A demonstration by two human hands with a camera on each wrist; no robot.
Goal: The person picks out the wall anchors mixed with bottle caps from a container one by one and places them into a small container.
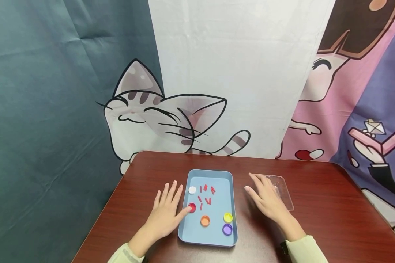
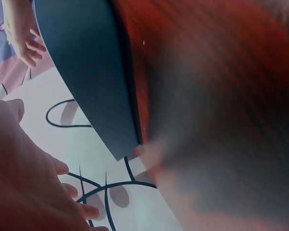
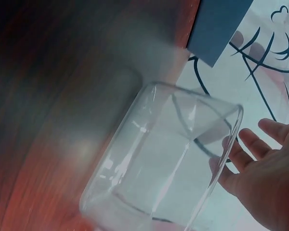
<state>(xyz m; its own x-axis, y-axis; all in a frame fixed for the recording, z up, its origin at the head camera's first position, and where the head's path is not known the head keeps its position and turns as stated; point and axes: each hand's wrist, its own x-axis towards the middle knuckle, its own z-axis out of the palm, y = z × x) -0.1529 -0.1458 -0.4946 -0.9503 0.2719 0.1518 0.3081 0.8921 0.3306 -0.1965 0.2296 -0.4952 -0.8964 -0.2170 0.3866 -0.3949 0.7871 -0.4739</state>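
Observation:
My left hand [image 1: 166,215] has its fingers straight and spread beside the left edge of a blue tray [image 1: 214,237]. Its thumb reaches over the rim and overlaps a red cap [image 1: 192,207] in the head view. Elsewhere in the tray lie a white cap [image 1: 192,190], an orange cap [image 1: 205,221], a yellow cap [image 1: 228,218] and a purple cap [image 1: 227,229]. Several short red sticks [image 1: 205,187] are scattered in its upper half. Over by a clear plastic box [image 1: 285,193], my right hand [image 1: 268,201] has relaxed fingers and holds nothing; the box's open interior [image 3: 154,159] shows in the right wrist view.
A dark reddish-brown wooden table [image 1: 332,219] with rounded far corners carries the tray and box. Behind its far edge hangs a printed curtain [image 1: 250,73] with a cartoon cat and other figures.

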